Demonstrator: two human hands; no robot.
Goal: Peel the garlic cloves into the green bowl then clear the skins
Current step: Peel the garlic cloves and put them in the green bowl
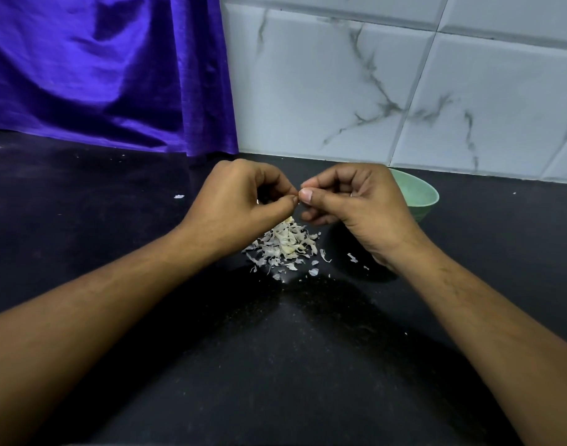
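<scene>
The garlic skins (283,244) lie in a loose grey-white pile on the black surface (82,220), with a few yellower pieces at its middle, and thin out into single flakes along the near and right edges. Directly above the pile's far edge the two hands meet. The left hand (240,201) and the right hand (349,201) are both curled, thumb and forefinger tips pressed together on a pale sliver (297,201); it is too small to tell whether this is clove or skin.

The green bowl (420,194) stands behind the right hand, which hides its left part. Its rim is near the foot of the tiled wall (372,91), and its inside cannot be seen from here. A few flakes (352,257) lie beside the right wrist.

To the left the surface runs wide, carrying one stray flake (179,197), until it meets the hem of a purple cloth (98,75) hanging at the back. Between the forearms the near surface shows only fine specks.
</scene>
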